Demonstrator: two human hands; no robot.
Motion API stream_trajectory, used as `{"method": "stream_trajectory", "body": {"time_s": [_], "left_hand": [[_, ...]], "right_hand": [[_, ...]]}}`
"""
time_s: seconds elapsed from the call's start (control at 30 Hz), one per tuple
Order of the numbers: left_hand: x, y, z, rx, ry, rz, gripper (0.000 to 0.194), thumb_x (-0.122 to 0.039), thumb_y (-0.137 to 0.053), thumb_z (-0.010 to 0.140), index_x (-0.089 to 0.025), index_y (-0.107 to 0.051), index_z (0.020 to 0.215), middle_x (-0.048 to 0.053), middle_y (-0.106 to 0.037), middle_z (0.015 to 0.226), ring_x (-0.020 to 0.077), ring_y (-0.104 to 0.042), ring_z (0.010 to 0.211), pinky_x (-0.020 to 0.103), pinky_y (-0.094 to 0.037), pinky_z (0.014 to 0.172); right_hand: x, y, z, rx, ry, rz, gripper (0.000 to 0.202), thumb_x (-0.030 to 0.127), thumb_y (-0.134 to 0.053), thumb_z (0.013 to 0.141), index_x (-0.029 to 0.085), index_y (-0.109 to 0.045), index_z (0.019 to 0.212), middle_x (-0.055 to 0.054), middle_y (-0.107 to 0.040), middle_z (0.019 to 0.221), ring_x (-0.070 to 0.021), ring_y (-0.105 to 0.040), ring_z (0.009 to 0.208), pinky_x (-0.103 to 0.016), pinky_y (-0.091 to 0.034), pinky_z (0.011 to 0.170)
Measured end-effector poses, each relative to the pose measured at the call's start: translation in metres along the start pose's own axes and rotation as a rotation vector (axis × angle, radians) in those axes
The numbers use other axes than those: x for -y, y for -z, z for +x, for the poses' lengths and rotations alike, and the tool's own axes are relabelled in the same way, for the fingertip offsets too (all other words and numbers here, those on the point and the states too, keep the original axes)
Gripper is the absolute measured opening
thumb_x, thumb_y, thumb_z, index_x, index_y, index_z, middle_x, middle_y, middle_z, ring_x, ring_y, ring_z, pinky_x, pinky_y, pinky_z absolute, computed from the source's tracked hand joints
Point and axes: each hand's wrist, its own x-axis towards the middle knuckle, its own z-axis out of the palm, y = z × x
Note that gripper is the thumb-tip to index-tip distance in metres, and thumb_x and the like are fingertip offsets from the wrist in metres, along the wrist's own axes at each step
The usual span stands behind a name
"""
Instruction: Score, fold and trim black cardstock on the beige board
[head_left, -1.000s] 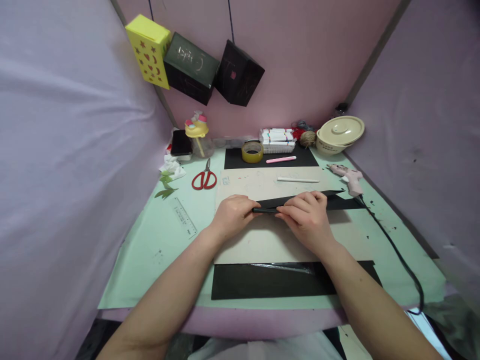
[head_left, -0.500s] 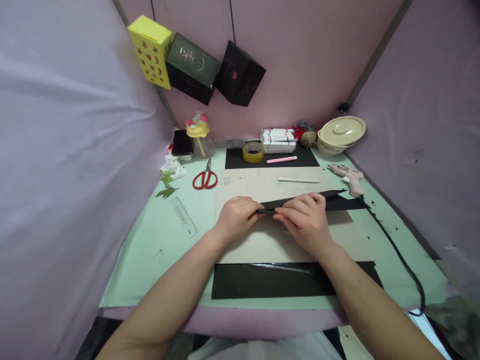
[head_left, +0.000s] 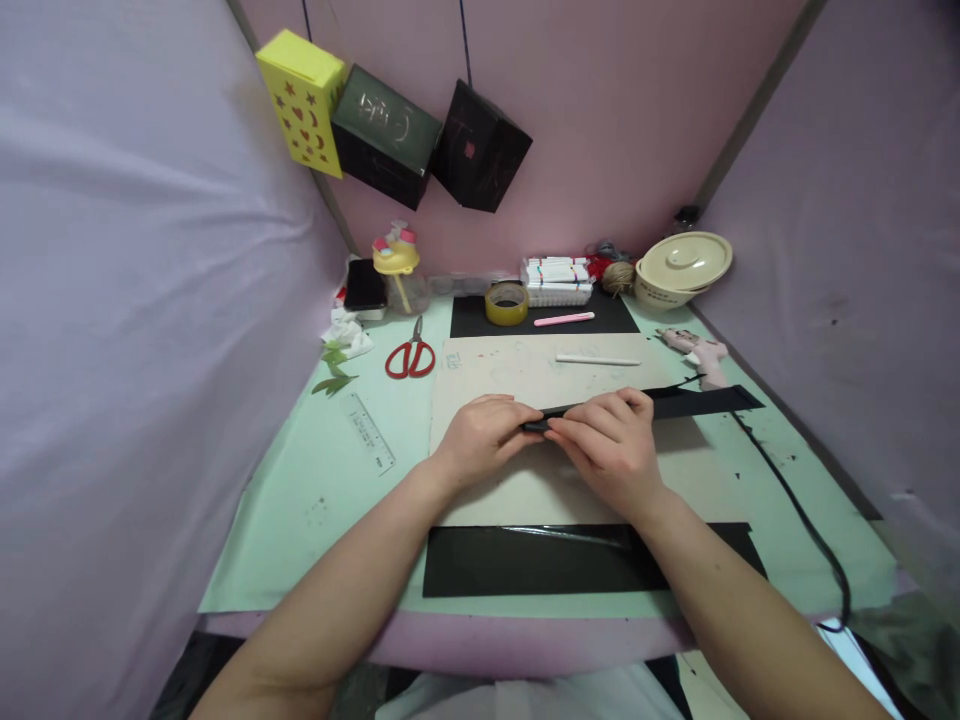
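Observation:
Both hands pinch a folded strip of black paper (head_left: 701, 402) above a pale board (head_left: 495, 495). My left hand (head_left: 487, 430) grips its left end between thumb and fingers. Close beside it, my right hand (head_left: 611, 437) has its fingers closed on the same strip, thumb tip near the left fingers. The strip stretches out to the right past my right hand, with a narrow pointed piece rising near the glue gun (head_left: 701, 355). My fingers hide part of the fold. Beyond the hands, a white pen (head_left: 598, 360) lies on the board.
Red-handled scissors (head_left: 410, 357) and a clear ruler (head_left: 370, 435) lie at left. Tape (head_left: 506, 304), a pink pen-shaped tool (head_left: 564, 320) and white markers (head_left: 556, 282) are at the back. A lidded bowl (head_left: 682, 268) stands back right. The glue gun's black cord (head_left: 795, 510) runs down the right side.
The strip's right part has tilted and now shows as a broader band reaching further right. My left fingers have shifted slightly right, closer to my right hand.

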Motion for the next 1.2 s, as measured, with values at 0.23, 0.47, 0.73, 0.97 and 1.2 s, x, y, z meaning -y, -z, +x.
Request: {"method": "stream_trajectory", "body": {"time_s": [0.23,0.47,0.73,0.97,1.2], "left_hand": [[0.0029,-0.0035,-0.0028,-0.045,-0.056,-0.01,0.017,-0.027,-0.052,0.096,-0.021,-0.067,0.1,-0.001,-0.076,0.091,0.012,-0.071,0.083,0.032,-0.053,0.095],[0.0004,-0.0028,-0.0013,-0.076,-0.104,0.029,0.015,-0.023,-0.052,0.096,-0.018,-0.066,0.1,0.001,-0.076,0.093,0.0122,-0.072,0.086,0.032,-0.054,0.094],[0.0022,-0.0015,-0.0028,-0.062,-0.091,0.045,0.019,-0.019,-0.049,0.096,-0.02,-0.066,0.102,0.001,-0.076,0.099,0.0117,-0.071,0.093,0.033,-0.052,0.097],[0.0003,-0.0016,-0.0026,-0.057,-0.118,0.058,0.021,-0.018,-0.048,0.096,-0.02,-0.067,0.103,0.002,-0.076,0.101,0.0125,-0.071,0.095,0.033,-0.053,0.096],[-0.0015,-0.0019,-0.0021,-0.074,-0.11,0.066,0.018,-0.018,-0.05,0.095,-0.019,-0.067,0.101,0.001,-0.076,0.099,0.0114,-0.071,0.093,0.031,-0.052,0.096]], "right_hand": [[0.0035,0.002,-0.0001,0.013,-0.011,0.028,0.01,0.022,-0.07,0.084,0.022,-0.065,0.091,0.002,-0.07,0.079,-0.0141,-0.056,0.075,-0.039,-0.033,0.083],[0.0062,-0.0008,-0.0008,-0.02,0.021,0.073,0.011,0.016,-0.069,0.084,0.022,-0.063,0.09,0.003,-0.071,0.081,-0.0125,-0.056,0.074,-0.038,-0.033,0.081],[0.0067,0.0,0.0001,-0.027,0.03,0.068,0.012,0.017,-0.071,0.082,0.022,-0.064,0.09,0.003,-0.072,0.081,-0.0134,-0.057,0.075,-0.038,-0.033,0.081],[0.0081,-0.003,-0.001,-0.021,0.042,0.085,0.009,0.016,-0.068,0.084,0.022,-0.064,0.089,0.003,-0.072,0.082,-0.0132,-0.057,0.076,-0.038,-0.033,0.081],[0.0094,-0.0029,-0.0007,-0.021,0.033,0.085,0.012,0.016,-0.07,0.082,0.022,-0.063,0.09,0.003,-0.072,0.083,-0.0131,-0.058,0.077,-0.038,-0.033,0.082]]}}
